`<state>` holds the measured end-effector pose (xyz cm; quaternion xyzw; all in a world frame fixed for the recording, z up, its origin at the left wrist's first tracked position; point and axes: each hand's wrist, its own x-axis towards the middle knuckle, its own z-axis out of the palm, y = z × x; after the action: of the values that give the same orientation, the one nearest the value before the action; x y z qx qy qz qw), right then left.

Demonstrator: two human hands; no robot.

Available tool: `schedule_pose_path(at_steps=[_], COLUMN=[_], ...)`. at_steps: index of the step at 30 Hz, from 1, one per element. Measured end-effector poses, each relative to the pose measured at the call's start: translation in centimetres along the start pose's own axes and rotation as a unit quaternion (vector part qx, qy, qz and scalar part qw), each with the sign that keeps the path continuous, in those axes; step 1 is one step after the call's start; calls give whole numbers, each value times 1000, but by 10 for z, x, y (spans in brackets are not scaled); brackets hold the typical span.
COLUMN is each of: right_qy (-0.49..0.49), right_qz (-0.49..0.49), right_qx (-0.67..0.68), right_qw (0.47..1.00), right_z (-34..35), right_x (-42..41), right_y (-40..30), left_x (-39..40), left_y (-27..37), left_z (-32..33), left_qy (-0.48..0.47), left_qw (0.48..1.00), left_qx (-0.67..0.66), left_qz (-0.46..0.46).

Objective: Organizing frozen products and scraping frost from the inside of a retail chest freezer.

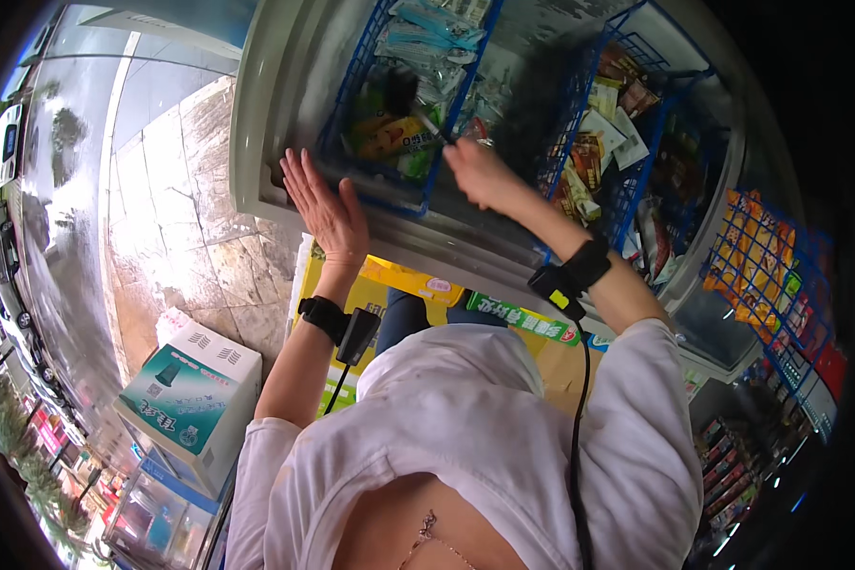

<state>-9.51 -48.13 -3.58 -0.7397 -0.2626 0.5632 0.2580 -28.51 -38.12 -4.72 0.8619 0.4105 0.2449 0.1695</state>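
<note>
My right hand (486, 173) is closed around the handle of a dark-headed brush or scraper (427, 121), whose blurred head hangs over a blue wire basket (427, 196) in a chest freezer (267, 107). Wrapped ice pops (427, 35) in blue and clear packs lie in that basket, with yellow and green packets (399, 137) at its near end. My left hand (330, 206) rests flat at the freezer's near left rim, fingers extended, holding nothing. Farther right, other blue baskets (645, 167) hold brown, white and green wrapped packets (598, 149). Both wrists wear black straps with small devices.
A wire basket of orange snack bags (752, 256) hangs outside the freezer's right end. Yellow and green cartons (413, 281) stand below its near edge. At lower left, a white and teal box (189, 399) sits on a glass case. Tiled pavement (185, 206) and parked cars lie left.
</note>
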Motion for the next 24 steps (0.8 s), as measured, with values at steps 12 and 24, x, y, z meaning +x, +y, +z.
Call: schedule_pose_path(at_steps=[12,24], right_qy=[43,47], right_qz=[-191,-208], right_qx=[20,-201], right_qw=[981,956], right_z=[16,25], right_x=[0,-10], right_y=[3,-6], left_x=[2,-1], left_y=[3,0], left_z=[1,1], left_qy=[23,14], left_qw=[999,999], left_qx=[-25,-34], left_qz=[10,-6])
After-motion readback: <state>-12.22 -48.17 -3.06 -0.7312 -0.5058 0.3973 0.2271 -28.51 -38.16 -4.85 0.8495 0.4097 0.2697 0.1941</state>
